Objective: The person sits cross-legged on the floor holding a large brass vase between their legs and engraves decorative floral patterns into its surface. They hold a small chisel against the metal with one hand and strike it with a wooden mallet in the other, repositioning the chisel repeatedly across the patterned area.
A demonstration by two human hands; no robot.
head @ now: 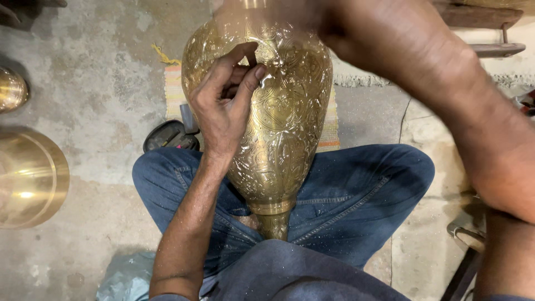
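Note:
A large engraved brass vase (284,128) lies across my lap, its narrow neck (273,220) pointing toward me between my jeans-clad knees. My left hand (225,103) rests on the vase's upper left side, thumb and fingers pinched together against the metal. Whether a small tool sits in that pinch is hidden. My right forearm (446,89) crosses in from the right. My right hand (304,19) is blurred at the vase's far end, at the frame's top edge, and its grip cannot be made out.
I sit on a concrete floor. A wide brass bowl (30,178) and a smaller brass piece (11,89) stand at the left. A striped mat (333,125) and a black case (167,136) lie beyond my knees. A wooden bench (485,22) is at top right.

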